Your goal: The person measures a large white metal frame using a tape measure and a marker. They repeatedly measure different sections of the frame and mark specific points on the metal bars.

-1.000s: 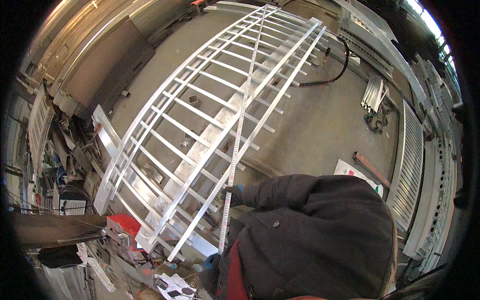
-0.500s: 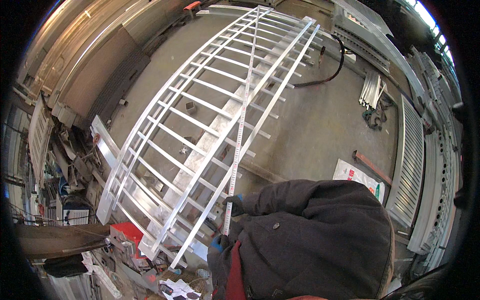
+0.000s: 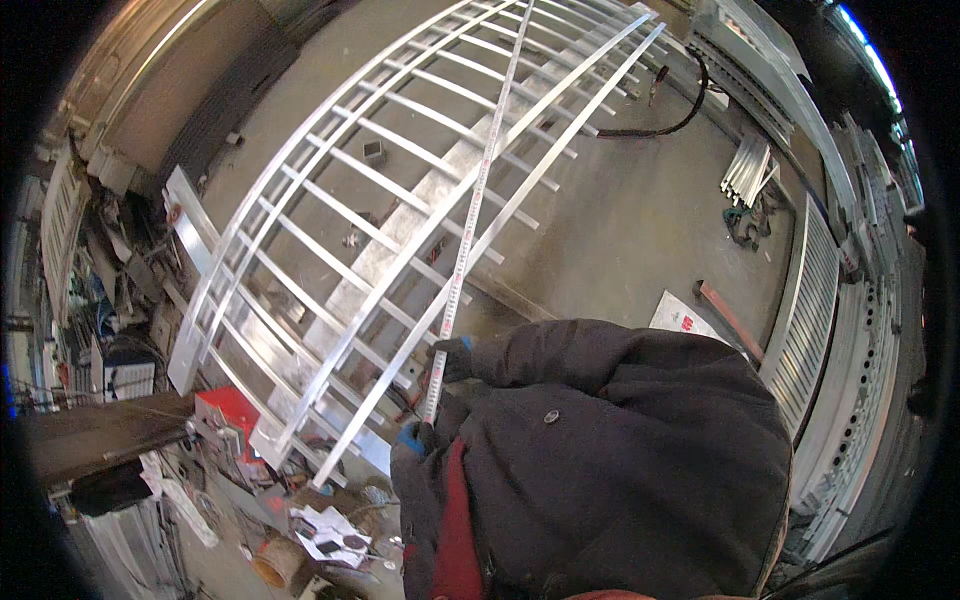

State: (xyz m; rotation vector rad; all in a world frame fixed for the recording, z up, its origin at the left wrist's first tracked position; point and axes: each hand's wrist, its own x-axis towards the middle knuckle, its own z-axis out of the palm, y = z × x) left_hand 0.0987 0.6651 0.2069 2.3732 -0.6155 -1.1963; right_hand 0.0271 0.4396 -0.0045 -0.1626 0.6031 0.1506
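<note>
A long white tape measure blade (image 3: 480,190) stretches slantwise across a silvery metal frame (image 3: 375,290), from its far end toward me. The frame has one curved double rail, one straight pair of rails and several crossbars between. My right hand (image 3: 455,358), in a dark glove, is closed around the blade just beyond the near straight rail. Closer to my body, my left hand (image 3: 413,437), in a dark and blue glove, is closed at the near end of the tape. My jacket sleeve partly covers its fingers, and no tape case shows.
A flat metal beam (image 3: 420,195) lies beneath the frame. A red box (image 3: 228,412) and papers (image 3: 330,530) are at the lower left. Bundled metal bars (image 3: 745,172), a black cable (image 3: 690,110), a white bag (image 3: 680,316) and slatted panels (image 3: 805,310) lie to the right.
The view has shifted, so the frame and tape appear farther left and higher. Both hands keep hold of the tape, which still runs along the same slant.
</note>
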